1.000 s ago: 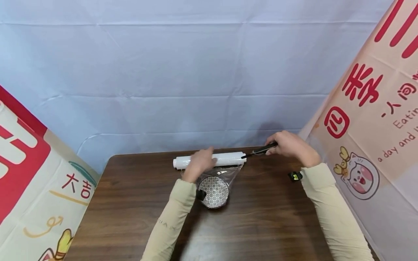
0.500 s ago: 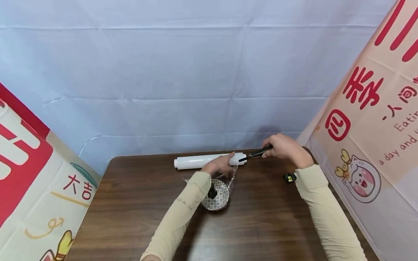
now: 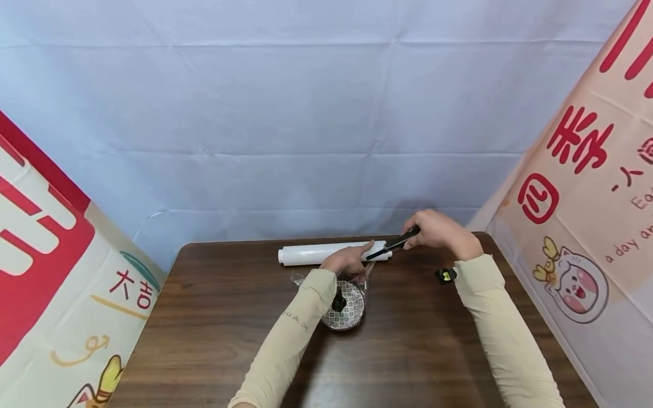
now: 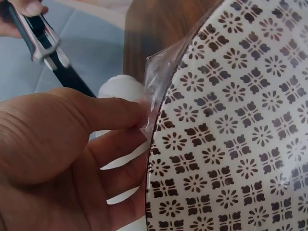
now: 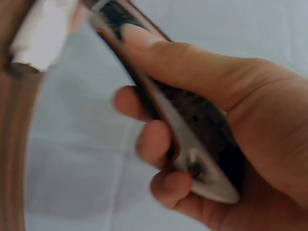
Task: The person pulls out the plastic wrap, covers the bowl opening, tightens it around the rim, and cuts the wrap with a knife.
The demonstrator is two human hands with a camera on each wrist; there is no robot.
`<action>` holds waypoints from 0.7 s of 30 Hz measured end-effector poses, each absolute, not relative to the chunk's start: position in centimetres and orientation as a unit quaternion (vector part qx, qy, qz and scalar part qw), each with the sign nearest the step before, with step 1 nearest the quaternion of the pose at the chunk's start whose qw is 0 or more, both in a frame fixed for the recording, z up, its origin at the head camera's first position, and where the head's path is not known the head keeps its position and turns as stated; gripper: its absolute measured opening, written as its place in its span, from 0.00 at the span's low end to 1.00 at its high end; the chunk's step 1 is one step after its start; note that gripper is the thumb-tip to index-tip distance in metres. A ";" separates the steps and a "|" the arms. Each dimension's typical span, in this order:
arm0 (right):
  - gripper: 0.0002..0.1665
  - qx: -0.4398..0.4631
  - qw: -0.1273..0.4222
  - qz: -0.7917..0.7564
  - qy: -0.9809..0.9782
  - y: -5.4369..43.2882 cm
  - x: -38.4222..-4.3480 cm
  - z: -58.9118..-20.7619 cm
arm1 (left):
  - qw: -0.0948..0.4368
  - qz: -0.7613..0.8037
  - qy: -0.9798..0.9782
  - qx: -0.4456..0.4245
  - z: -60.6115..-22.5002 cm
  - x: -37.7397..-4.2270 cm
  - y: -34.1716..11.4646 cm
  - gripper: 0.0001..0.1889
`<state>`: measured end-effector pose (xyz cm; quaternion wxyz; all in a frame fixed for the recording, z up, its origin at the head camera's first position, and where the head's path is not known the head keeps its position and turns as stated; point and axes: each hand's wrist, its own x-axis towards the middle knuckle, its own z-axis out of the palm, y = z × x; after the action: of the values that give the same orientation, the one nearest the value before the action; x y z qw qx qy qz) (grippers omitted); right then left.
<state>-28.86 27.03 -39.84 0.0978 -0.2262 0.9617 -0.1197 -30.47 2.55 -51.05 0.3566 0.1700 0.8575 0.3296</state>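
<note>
My left hand [image 3: 347,262] is at the far rim of a round patterned dish [image 3: 348,310]. In the left wrist view its thumb and forefinger pinch clear cling film [image 4: 161,72] at the rim of the dish [image 4: 231,130]. Behind the dish lies a white cling film roll [image 3: 306,254]. My right hand [image 3: 437,231] grips a black utility knife [image 3: 403,240], thumb along its body [image 5: 187,125]. From above, the dark blade crosses the roll's right end, its tip close to my left fingers. Whether the blade touches the film cannot be seen.
The brown wooden table [image 3: 219,317] ends just behind the roll, against a pale cloth backdrop [image 3: 255,113]. Printed cloth panels [image 3: 566,226] stand at both sides. A small black device with a yellow-green mark [image 3: 446,276] is by my right cuff.
My left hand has left the roll, moved right and nearer, and taken hold of the film. My right hand has brought the knife left, its tip now further over the roll's right end.
</note>
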 end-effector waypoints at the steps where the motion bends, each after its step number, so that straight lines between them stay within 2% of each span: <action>1: 0.10 -0.226 0.102 -0.121 0.961 27.0 -28.9 -39.7 | 0.355 0.323 0.860 0.173 -51.1 -30.4 2.7 0.50; 4: 0.09 -0.224 0.108 -0.111 0.962 26.9 -29.0 -39.7 | 0.359 0.312 0.863 0.171 -51.2 -30.3 2.8 0.51; 9: 0.12 -0.222 0.090 -0.054 0.969 26.1 -29.9 -40.9 | 0.397 0.367 0.827 0.157 -50.8 -30.0 2.6 0.57; 15: 0.11 -0.211 0.112 -0.034 0.970 25.4 -30.4 -41.8 | 0.448 0.427 0.775 0.128 -50.9 -29.6 2.3 0.60; 21: 0.12 -0.230 0.133 0.003 0.964 24.6 -31.1 -41.1 | 0.441 0.389 0.797 0.139 -50.2 -29.8 2.2 0.59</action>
<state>-31.08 24.63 -41.06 0.1331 -0.2298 0.9641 0.0034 -29.82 2.18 -50.24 0.4414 0.1394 0.7966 0.3888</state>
